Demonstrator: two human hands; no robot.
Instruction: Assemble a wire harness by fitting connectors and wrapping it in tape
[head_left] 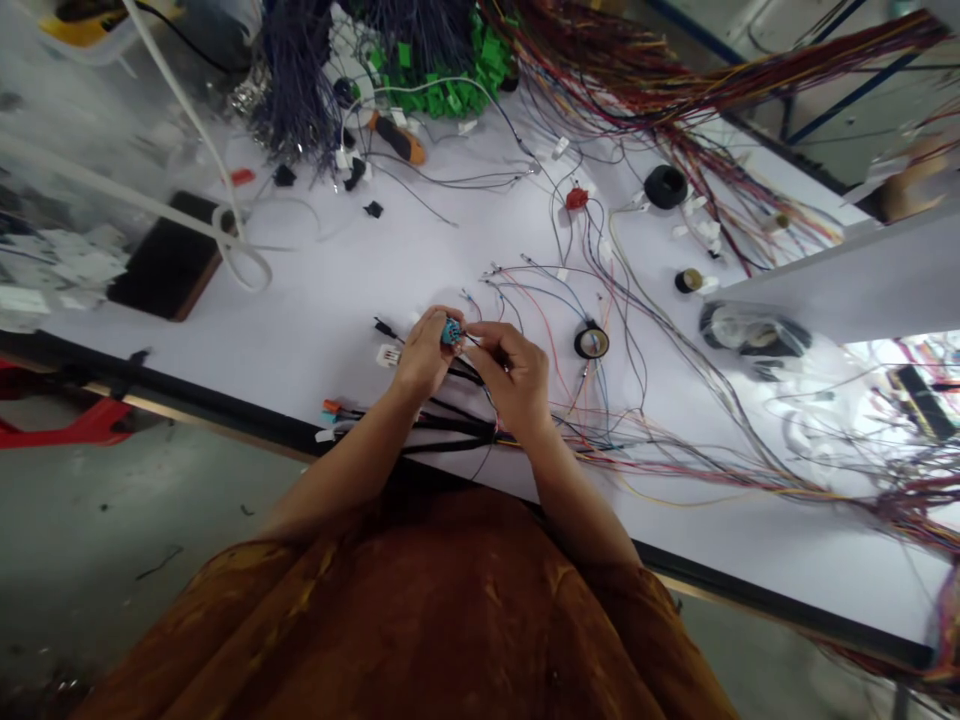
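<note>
Forearms [358,455] converge, left hand [424,358] curled, right hand [516,372] pinching close beside it.

No text, label, brand, number or sign can be read anywhere in view
</note>
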